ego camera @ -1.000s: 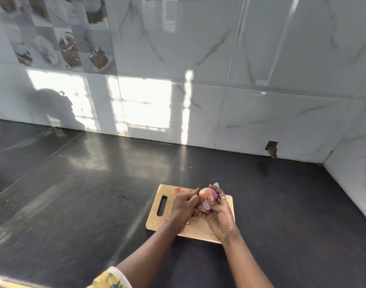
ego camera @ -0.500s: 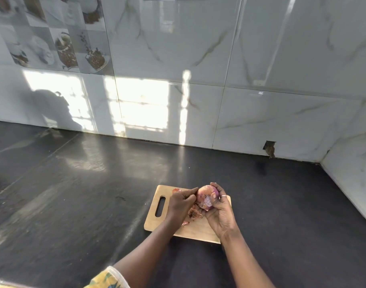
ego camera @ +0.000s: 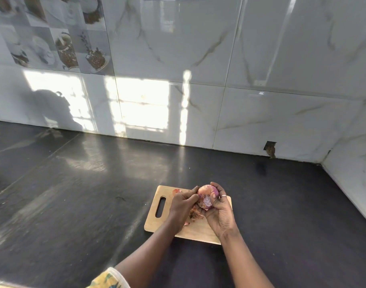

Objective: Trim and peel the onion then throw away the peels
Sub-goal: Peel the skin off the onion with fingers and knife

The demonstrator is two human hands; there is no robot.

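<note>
Barely shifting, left hand [ego camera: 181, 206] is pinching skin off the onion [ego camera: 208, 192], right hand [ego camera: 219, 213] is gripping it; peels [ego camera: 195, 215] are littering the board [ego camera: 154, 224], peeling half-done, nothing binned.

You are facing a dark, glossy countertop [ego camera: 74, 204] that is carrying a wooden cutting board [ego camera: 155, 223], its handle slot [ego camera: 160, 206] pointing left. Behind it, white marble-look wall tiles [ego camera: 281, 59] are catching a bright patch of sunlight [ego camera: 144, 109] and a shadow [ego camera: 51, 109]. Picture tiles [ego camera: 63, 48] are sitting at upper left, and a broken hole [ego camera: 270, 148] is showing low on the right.
</note>
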